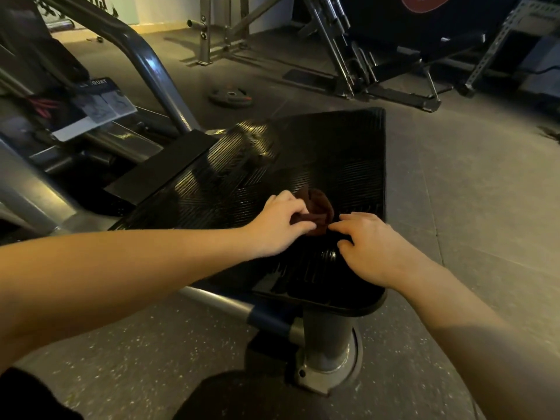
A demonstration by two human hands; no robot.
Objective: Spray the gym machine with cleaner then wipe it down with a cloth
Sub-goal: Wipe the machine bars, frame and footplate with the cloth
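Nearest cam: two bare forearms reach in from the near edge, L from the left and R from the right, meeting over the machine's footplate (303, 147). It is black, ribbed and glossy, and tilts up toward the far side.

Cloth (321, 207): dark brown, bunched, lying on the footplate approx. mid-width, between the two hands.

Left hand (278, 225): on the cloth's left side. Grip = thumb + fingers curled in, pinching a fold at the cloth's left edge. Knuckles up.

Right hand (369, 247): just near-right of the cloth, palm down, fingers bent. Fingertips reach the cloth's near edge. Grip: cannot tell if it pinches the fabric or only touches it, as the contact pt is dark.

Surroundings:
- Grey support post (327, 338) under the plate's near corner, bolted to the speckled floor (469, 192) by a flange.
- Blue-grey frame tube (151, 65) curves up at far left, w/ a white instruction placard (100, 107) beside it. Print too small to read.
- Weight plate (231, 97) flat on the floor beyond the footplate, well apart from the hands.
- Another machine w/ angled steel bars (348, 56) at far right.

Nothing lies between the hands and the cloth.
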